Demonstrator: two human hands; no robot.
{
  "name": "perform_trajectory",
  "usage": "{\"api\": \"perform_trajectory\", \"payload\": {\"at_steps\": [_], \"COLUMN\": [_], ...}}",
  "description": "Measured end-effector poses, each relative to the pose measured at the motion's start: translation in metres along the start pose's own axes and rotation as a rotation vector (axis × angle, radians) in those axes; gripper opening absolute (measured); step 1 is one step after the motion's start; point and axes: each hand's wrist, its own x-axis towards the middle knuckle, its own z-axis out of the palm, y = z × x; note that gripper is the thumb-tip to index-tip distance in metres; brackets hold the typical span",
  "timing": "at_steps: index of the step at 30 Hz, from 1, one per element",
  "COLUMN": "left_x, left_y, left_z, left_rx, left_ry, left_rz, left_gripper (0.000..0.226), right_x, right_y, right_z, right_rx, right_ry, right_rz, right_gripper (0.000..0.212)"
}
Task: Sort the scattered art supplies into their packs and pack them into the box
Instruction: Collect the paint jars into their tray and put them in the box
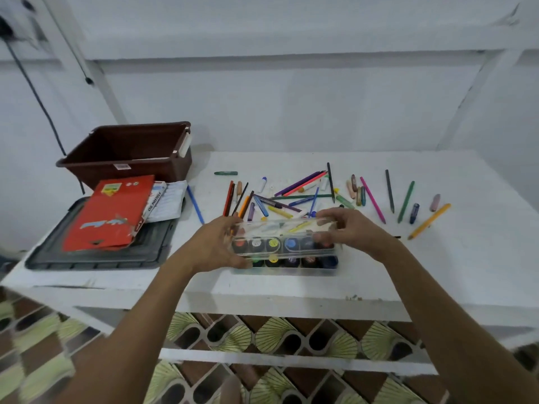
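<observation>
With our left hand [219,245] and right hand [351,228] gripping opposite ends of the clear lid [284,239] over the paint case [287,262] near the table's [437,275] front edge, we judge it light, slippery and brittle, best held by its end edges.

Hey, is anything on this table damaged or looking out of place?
Yes. The red pack on the grey lid looks torn along its lower right edge. Pencils and crayons lie loose across the table, unsorted. Both hands, left hand and right hand, hold the clear paint case.
</observation>
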Motion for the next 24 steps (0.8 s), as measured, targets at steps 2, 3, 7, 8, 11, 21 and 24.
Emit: {"api": "perform_trajectory", "payload": {"at_steps": [2, 3, 7, 8, 11, 21, 24], "left_x": [-0.001, -0.001, -0.002, -0.001, 0.0, 0.009, 0.011], "left_y": [-0.004, -0.005, -0.005, -0.005, -0.007, -0.008, -0.007], "left_z": [0.004, 0.005, 0.01, 0.012, 0.015, 0.012, 0.012], "left_rx": [0.007, 0.006, -0.018, -0.019, -0.025, 0.102, 0.134], "left_ry": [-0.01, -0.015, -0.041, -0.049, -0.083, -0.177, -0.195], "left_rz": [-0.007, -0.006, -0.006, -0.008, -0.012, -0.004, -0.014], "left_gripper": [0.103, 0.103, 0.102, 0.101, 0.101, 0.103, 0.104], "right_x": [-0.004, -0.005, -0.009, -0.009, -0.008, -0.013, -0.013], "right_y": [0.003, 0.007, 0.022, 0.024, 0.03, 0.046, 0.047], "right_z": [0.001, 0.001, 0.001, 0.001, 0.002, 0.006, 0.007], "right_rx": [-0.165, -0.244, -0.371, -0.363, -0.351, -0.225, -0.283], "right_ry": [-0.049, -0.086, -0.123, -0.114, -0.09, -0.006, 0.016], "right_rz": [-0.018, -0.011, -0.006, -0.008, -0.017, -0.049, -0.026], "right_gripper": [0.073, 0.084, 0.1, 0.1, 0.097, 0.087, 0.093]}}
